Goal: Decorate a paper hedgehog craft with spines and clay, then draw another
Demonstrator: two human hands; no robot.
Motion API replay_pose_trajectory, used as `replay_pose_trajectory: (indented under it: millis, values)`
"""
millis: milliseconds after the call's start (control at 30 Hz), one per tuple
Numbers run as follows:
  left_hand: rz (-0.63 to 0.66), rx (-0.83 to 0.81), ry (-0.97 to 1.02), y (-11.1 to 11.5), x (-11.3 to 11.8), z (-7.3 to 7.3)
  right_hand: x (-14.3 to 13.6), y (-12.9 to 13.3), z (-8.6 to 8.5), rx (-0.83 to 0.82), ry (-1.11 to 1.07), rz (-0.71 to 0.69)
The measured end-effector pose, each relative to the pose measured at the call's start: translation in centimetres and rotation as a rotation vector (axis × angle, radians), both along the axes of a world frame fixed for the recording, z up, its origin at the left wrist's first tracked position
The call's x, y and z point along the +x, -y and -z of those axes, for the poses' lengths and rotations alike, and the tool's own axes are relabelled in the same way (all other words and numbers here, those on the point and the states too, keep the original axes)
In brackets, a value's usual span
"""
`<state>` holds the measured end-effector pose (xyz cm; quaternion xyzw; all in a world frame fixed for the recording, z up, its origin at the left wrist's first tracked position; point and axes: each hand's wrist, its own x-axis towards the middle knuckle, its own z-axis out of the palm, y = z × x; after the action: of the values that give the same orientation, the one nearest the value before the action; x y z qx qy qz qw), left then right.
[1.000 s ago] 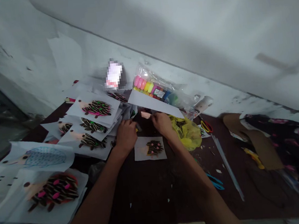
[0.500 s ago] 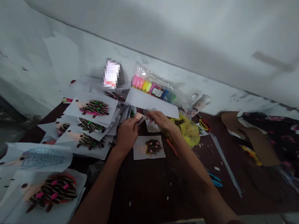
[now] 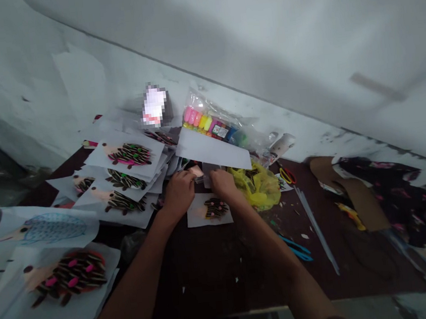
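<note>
My left hand (image 3: 179, 191) is closed, its thumb and fingers pinching a small peach-coloured piece (image 3: 197, 171) whose kind I cannot make out. Just to its right, my right hand (image 3: 223, 183) has its fingers curled down by a small pale sheet (image 3: 207, 171). Its fingertips are turned away, so what they hold is hidden. Right below both hands lies a small white card (image 3: 195, 217) with a hedgehog figure (image 3: 216, 208) of dark strips and pink dots. My right wrist covers part of the card's edge.
Stacked hedgehog pictures (image 3: 124, 153) fill the left side. Behind my hands are a white sheet (image 3: 212, 149) and a bag of coloured clay (image 3: 209, 122). To the right lie a yellow plastic bag (image 3: 264, 189), red-yellow scissors (image 3: 287, 174), a blue-handled tool (image 3: 296, 248) and clear strips (image 3: 317, 232).
My right hand has come down and curled in. An orange stick beside my right forearm is now out of sight, and more of the blue-handled tool shows. The view has shifted slightly.
</note>
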<state>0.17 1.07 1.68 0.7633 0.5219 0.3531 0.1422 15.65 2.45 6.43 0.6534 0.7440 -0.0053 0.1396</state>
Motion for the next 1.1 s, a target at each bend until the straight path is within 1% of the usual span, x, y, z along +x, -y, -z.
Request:
replay_pose_trajectory:
  millis: [100, 200, 267, 300, 467, 600, 700, 767, 900, 1100]
  values:
    - [0.001, 0.003, 0.0, -0.1, -0.1, 0.1, 1.3, -0.5, -0.4, 0.028, 0.011, 0.017]
    - [0.022, -0.003, -0.001, -0.2, -0.1, 0.2, 2.1, -0.5, -0.9, -0.054, -0.011, -0.028]
    - [0.03, 0.001, 0.008, -0.2, -0.1, 0.3, 2.1, -0.4, -0.9, -0.114, -0.03, -0.061]
    - [0.027, 0.003, 0.018, -0.2, -0.2, 0.3, 1.9, -0.3, -0.8, -0.118, -0.034, -0.068]
    - [-0.017, -0.012, 0.095, -0.3, -0.4, 0.2, 0.9, -0.5, -0.2, -0.065, -0.047, -0.074]
    - [-0.055, -0.015, 0.153, -0.2, -0.8, 0.0, 1.4, -0.5, -0.4, -0.07, -0.077, -0.075]
    - [-0.065, 0.004, 0.179, -0.1, -0.7, 0.0, 2.0, -0.1, -0.8, -0.108, -0.119, -0.122]
    - [-0.059, 0.02, 0.161, 0.0, -0.5, 0.0, 2.3, 0.2, -1.0, -0.128, -0.145, -0.147]
    - [-0.045, 0.036, 0.105, 0.2, 0.1, 0.1, 2.6, 0.4, -1.1, -0.124, -0.17, -0.148]
    - [-0.021, 0.022, 0.07, 0.3, 0.3, 0.0, 3.5, 0.4, -0.3, -0.085, -0.266, -0.182]
